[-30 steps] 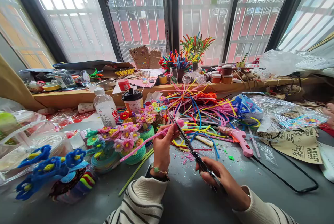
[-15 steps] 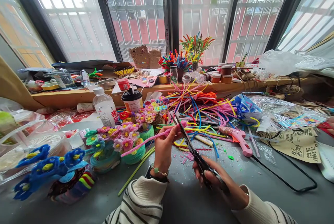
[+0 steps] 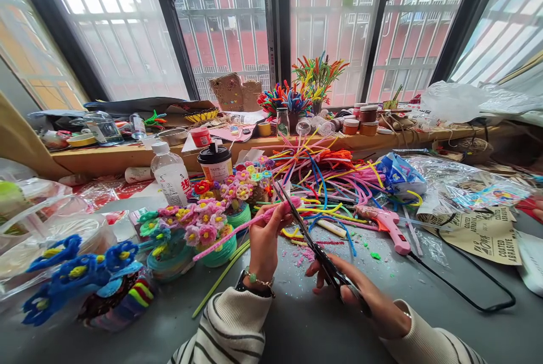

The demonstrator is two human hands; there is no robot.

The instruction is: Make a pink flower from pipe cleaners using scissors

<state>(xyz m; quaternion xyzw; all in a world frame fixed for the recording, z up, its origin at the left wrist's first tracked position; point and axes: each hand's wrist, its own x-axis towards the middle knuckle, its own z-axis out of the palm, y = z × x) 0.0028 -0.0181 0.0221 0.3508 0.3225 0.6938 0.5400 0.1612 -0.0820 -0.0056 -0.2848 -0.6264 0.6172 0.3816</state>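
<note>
Between the fingers of my left hand (image 3: 265,245) is a pink pipe cleaner (image 3: 231,234), whose long end slants down to the left. Its short fuzzy end sticks out to the right of my fingertips, beside the scissor blades. My right hand (image 3: 360,290) is closed around the handles of black scissors (image 3: 311,239). The blades point up and to the left and lie across the pink end; I cannot tell whether they touch it. Pink clippings (image 3: 303,255) are scattered on the grey table (image 3: 305,330) below the blades.
Left of my hands stand pots of pink pipe-cleaner flowers (image 3: 206,219), blue flowers (image 3: 80,268), a bottle (image 3: 169,174) and a lidded cup (image 3: 215,163). Behind lies a heap of coloured pipe cleaners (image 3: 335,174). A pink glue gun (image 3: 394,231) with a black cord rests at the right.
The scissors and my right hand have shifted slightly, with the blade tips a little further left. My right fingers have loosened somewhat on the handles. The pink pipe cleaner's long end has dipped slightly.
</note>
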